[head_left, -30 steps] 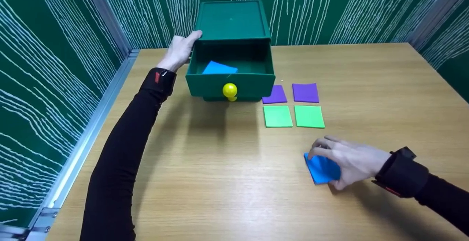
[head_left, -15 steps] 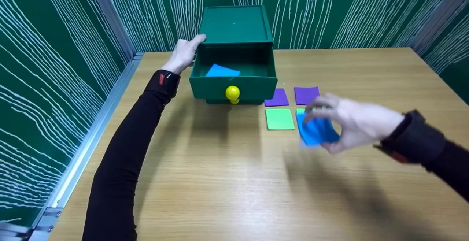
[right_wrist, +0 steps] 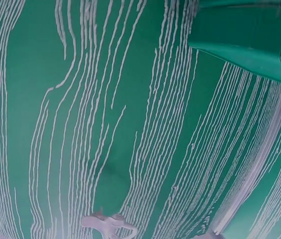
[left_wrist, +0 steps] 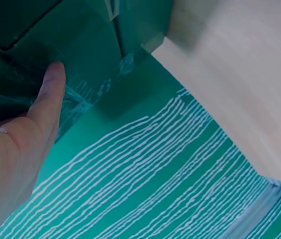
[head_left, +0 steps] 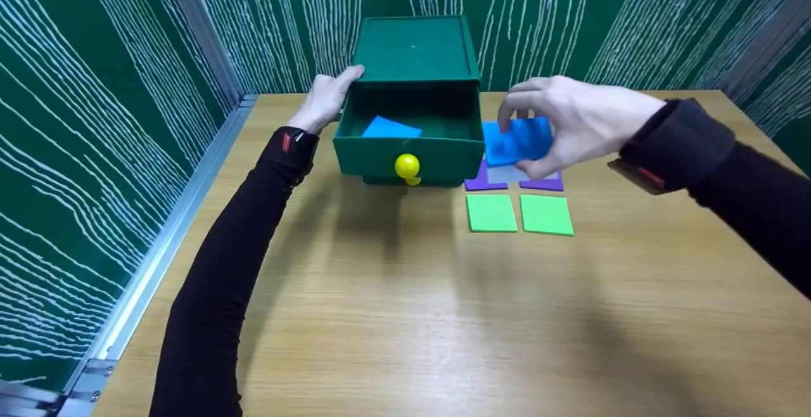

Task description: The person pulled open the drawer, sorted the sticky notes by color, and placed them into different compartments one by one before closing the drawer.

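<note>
A green box (head_left: 415, 49) stands at the back of the table with its drawer (head_left: 367, 156) pulled out; a round yellow knob (head_left: 407, 166) is on the drawer front. Inside lies a blue square (head_left: 389, 128), partly hidden by the front wall. My left hand (head_left: 326, 99) rests against the box's left side, thumb at its upper front edge; in the left wrist view a finger (left_wrist: 50, 94) lies straight along the side. Right of the drawer, my right hand (head_left: 580, 116) pinches another blue square (head_left: 523, 140) above the table. The right wrist view does not show its grip.
Two purple squares (head_left: 483, 178) lie under the held square, partly covered. Two light green squares (head_left: 492, 213) lie in front of them. Green walls with white wavy lines (head_left: 304, 18) enclose the table (head_left: 380, 315) at the back and sides.
My right hand has lifted the blue square from the table and carried it back and left, over the green squares, to beside the drawer. The left hand stays at the box.
</note>
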A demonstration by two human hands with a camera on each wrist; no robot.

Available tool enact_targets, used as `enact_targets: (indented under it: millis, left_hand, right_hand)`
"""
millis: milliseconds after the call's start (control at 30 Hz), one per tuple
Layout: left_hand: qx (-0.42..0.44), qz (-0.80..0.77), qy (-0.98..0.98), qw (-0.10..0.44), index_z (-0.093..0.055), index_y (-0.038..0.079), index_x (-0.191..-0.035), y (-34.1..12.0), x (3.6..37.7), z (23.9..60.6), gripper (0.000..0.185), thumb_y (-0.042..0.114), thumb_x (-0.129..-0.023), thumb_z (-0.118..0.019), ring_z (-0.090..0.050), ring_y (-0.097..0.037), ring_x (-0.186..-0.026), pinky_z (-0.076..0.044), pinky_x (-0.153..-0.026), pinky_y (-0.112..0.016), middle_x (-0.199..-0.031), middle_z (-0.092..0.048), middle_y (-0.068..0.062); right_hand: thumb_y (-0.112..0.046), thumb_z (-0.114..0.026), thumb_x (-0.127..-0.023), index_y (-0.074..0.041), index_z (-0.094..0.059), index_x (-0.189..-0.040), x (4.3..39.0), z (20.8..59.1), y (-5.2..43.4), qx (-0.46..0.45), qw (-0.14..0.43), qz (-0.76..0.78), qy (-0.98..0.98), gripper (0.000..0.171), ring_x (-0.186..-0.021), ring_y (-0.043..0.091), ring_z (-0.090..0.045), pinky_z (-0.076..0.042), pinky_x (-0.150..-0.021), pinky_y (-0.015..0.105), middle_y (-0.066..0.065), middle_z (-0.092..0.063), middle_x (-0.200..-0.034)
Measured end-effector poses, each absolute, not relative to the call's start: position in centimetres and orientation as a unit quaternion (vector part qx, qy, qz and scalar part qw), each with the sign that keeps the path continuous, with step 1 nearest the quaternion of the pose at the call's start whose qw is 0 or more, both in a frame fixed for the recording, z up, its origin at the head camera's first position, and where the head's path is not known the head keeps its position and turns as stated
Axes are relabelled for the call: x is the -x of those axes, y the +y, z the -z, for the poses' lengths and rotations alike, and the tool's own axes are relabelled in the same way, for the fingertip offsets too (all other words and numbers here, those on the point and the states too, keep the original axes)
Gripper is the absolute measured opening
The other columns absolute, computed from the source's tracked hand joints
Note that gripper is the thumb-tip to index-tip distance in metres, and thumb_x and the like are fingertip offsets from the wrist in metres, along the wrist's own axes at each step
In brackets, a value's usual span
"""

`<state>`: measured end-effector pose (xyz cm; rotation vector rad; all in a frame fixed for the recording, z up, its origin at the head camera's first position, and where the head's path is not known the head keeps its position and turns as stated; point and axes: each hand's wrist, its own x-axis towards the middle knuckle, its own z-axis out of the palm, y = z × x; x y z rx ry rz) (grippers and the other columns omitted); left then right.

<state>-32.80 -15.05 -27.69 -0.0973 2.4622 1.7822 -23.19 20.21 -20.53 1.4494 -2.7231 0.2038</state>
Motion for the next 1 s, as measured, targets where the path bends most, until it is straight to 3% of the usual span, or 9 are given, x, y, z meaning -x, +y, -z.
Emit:
enact_targets:
  millis: [167,367,533,733,867,1000]
  left_hand:
    - [0.021,-0.583,0.81,0.057,-0.037,0.023,-0.067,-14.8,32.9,27.5,0.046,0.054,-0.097,-0.054,-0.055,-0.011,-0.097,-0.052,-0.104,-0.033,-0.08,-0.043,0.005]
    - [0.015,-0.58,0.813,0.051,-0.03,0.023,-0.066,-15.2,32.8,27.2,0.049,0.053,-0.097,-0.053,-0.053,-0.012,-0.098,-0.051,-0.105,-0.035,-0.076,-0.032,0.006]
    - [0.017,-0.584,0.81,0.051,-0.039,0.021,-0.068,-15.4,32.9,27.2,0.045,0.053,-0.098,-0.053,-0.054,-0.012,-0.098,-0.052,-0.105,-0.035,-0.082,-0.042,0.004]
    - [0.018,-0.583,0.81,0.058,-0.039,0.02,-0.072,-15.4,33.0,27.5,0.044,0.054,-0.098,-0.052,-0.053,-0.014,-0.106,-0.051,-0.107,-0.038,-0.09,-0.042,0.003]
    - [0.021,-0.577,0.813,0.067,-0.036,0.021,-0.073,-15.2,33.0,27.7,0.045,0.056,-0.097,-0.051,-0.051,-0.014,-0.111,-0.049,-0.109,-0.038,-0.092,-0.039,0.003]
    - [0.025,-0.581,0.811,0.071,-0.045,0.019,-0.079,-15.1,33.0,27.7,0.042,0.055,-0.097,-0.052,-0.05,-0.014,-0.114,-0.047,-0.111,-0.038,-0.1,-0.043,0.003]
  right_hand:
    - [-0.025,-0.085,-0.075,-0.016,-0.063,-0.1,23.5,19.5,20.8,-0.463,0.015,-0.068,-0.884,0.034,-0.092,0.015,-0.057,-0.054,-0.068,0.023,0.002,-0.067,-0.106]
    - [-0.017,-0.086,-0.073,-0.011,-0.064,-0.099,24.7,18.1,20.4,-0.481,0.052,-0.105,-0.869,0.034,-0.087,0.009,-0.051,-0.044,-0.067,0.007,0.002,-0.068,-0.103]
    - [-0.018,-0.084,-0.076,-0.007,-0.064,-0.102,26.0,17.5,18.2,-0.489,0.077,-0.113,-0.862,0.034,-0.087,0.01,-0.052,-0.041,-0.067,0.002,0.005,-0.068,-0.101]
    - [-0.027,-0.08,-0.083,-0.005,-0.063,-0.107,27.6,17.8,14.8,-0.488,0.06,-0.111,-0.864,0.037,-0.089,0.015,-0.052,-0.039,-0.067,0.011,0.009,-0.066,-0.105]
    - [-0.032,-0.078,-0.085,-0.005,-0.062,-0.112,28.3,18.5,13.0,-0.484,0.039,-0.11,-0.867,0.041,-0.101,0.024,-0.055,-0.051,-0.076,0.024,0.012,-0.065,-0.113]
    - [-0.032,-0.077,-0.086,-0.005,-0.061,-0.114,28.7,19.3,11.8,-0.484,0.018,-0.116,-0.867,0.043,-0.108,0.029,-0.053,-0.057,-0.085,0.041,0.016,-0.063,-0.118]
